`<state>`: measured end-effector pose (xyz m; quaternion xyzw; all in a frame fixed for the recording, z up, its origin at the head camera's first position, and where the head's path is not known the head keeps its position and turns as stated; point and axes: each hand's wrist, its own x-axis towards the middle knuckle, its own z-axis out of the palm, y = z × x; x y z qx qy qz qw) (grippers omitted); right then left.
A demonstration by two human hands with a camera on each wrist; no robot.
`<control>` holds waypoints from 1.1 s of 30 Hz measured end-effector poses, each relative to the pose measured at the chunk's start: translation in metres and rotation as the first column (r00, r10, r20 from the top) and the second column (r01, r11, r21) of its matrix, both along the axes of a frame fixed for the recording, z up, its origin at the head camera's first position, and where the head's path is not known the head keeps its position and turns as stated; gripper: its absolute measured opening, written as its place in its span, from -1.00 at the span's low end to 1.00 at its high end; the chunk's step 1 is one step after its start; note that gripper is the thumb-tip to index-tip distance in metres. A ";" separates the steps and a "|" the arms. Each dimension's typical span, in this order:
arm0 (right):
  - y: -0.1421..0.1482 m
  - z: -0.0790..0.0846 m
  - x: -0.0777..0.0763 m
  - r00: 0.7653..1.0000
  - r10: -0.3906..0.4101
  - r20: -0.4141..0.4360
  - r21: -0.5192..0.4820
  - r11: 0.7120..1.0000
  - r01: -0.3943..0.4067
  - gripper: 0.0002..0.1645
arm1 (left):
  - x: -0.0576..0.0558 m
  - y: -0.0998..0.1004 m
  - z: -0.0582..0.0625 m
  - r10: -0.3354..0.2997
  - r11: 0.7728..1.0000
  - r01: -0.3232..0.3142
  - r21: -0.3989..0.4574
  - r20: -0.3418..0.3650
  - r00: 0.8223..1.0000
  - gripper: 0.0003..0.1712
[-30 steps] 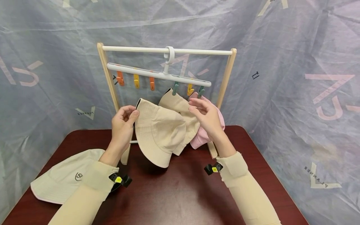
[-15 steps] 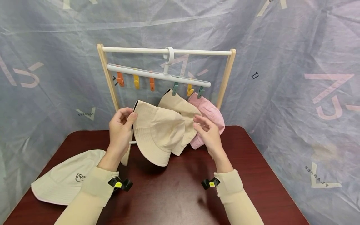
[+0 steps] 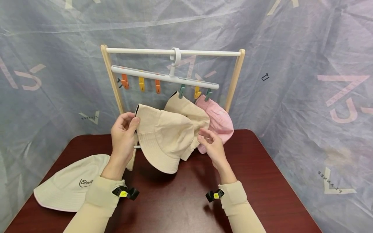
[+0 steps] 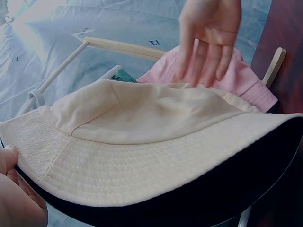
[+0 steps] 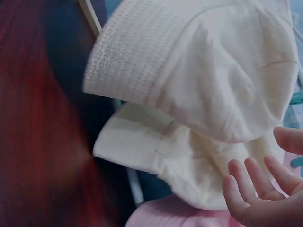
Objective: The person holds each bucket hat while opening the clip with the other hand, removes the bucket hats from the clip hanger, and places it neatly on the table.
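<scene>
My left hand (image 3: 123,132) pinches the brim edge of a cream bucket hat (image 3: 163,132), whose dark lining shows in the left wrist view. The hat is held tilted below the clip hanger (image 3: 140,73). Behind it, a second cream bucket hat (image 3: 186,108) hangs from a green clip (image 3: 182,92). A pink bucket hat (image 3: 218,118) hangs at the right from another green clip (image 3: 208,94). My right hand (image 3: 214,147) is beside the hats with fingers loosely bent and nothing in its grasp. In the right wrist view its fingers (image 5: 258,182) are close to the second cream hat.
A pale bucket hat with dark lettering (image 3: 68,184) lies on the dark red table (image 3: 180,200) at the left. The hanger hooks over the white bar of a wooden-sided rack (image 3: 234,81). Orange clips (image 3: 124,81) and yellow clips (image 3: 141,84) hang from it.
My right hand has moved down from in front of the pink hat to beside the second cream hat. The left hand has shifted slightly left and down with the held hat.
</scene>
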<state>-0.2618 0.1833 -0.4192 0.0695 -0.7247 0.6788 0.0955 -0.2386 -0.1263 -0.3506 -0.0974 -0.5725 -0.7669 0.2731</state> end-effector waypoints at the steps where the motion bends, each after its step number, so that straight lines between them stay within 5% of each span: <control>1: 0.000 -0.003 -0.001 1.000 0.006 0.011 -0.003 1.000 -0.006 -0.44 | 0.000 0.000 0.000 0.002 1.000 -0.002 0.006 -0.002 1.000 -0.91; 9: -0.002 -0.023 -0.003 0.995 0.043 0.094 -0.028 0.999 -0.040 -0.43 | 0.002 0.001 -0.003 0.006 1.000 -0.006 0.026 0.005 1.000 -0.89; 20: -0.013 -0.038 -0.007 0.990 0.123 0.074 -0.096 0.989 -0.116 -0.44 | 0.007 0.004 -0.006 0.013 0.996 -0.010 0.092 -0.032 0.999 -0.88; 33: -0.020 -0.044 -0.007 0.944 0.283 0.170 -0.241 0.941 -0.239 -0.46 | 0.010 0.003 -0.009 0.037 0.986 -0.031 0.166 -0.031 0.999 -0.90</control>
